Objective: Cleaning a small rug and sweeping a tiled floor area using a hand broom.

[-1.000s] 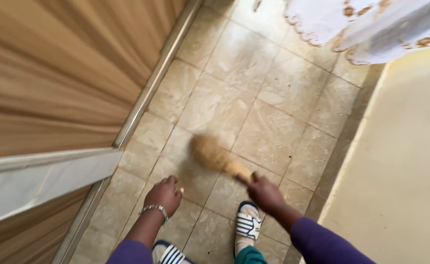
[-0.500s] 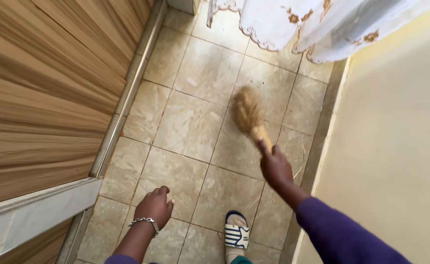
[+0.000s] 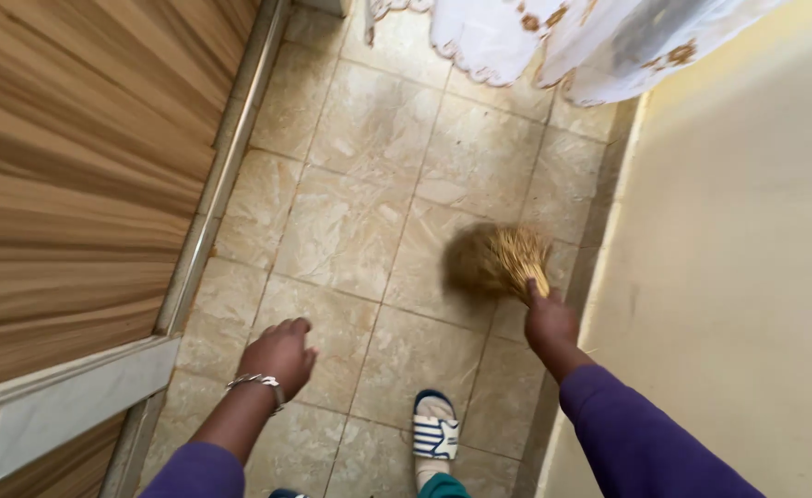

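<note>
My right hand (image 3: 549,323) is shut on the handle end of a short straw hand broom (image 3: 498,260), whose blurred bristles brush the beige tiled floor (image 3: 360,212) close to the yellow wall. My left hand (image 3: 279,353) hangs loosely curled above the floor with nothing in it and wears a silver bracelet. Both arms are in purple sleeves. My foot in a blue and white striped slipper (image 3: 435,432) stands between the hands.
A wood-grain door or panel (image 3: 83,175) with a metal edge runs along the left. A yellow wall (image 3: 747,249) closes the right side. A white patterned curtain (image 3: 553,41) hangs down to the floor at the top.
The broom swept from the floor's middle, away toward the curtain, then back near the right wall. The left hand stayed low at the left.
</note>
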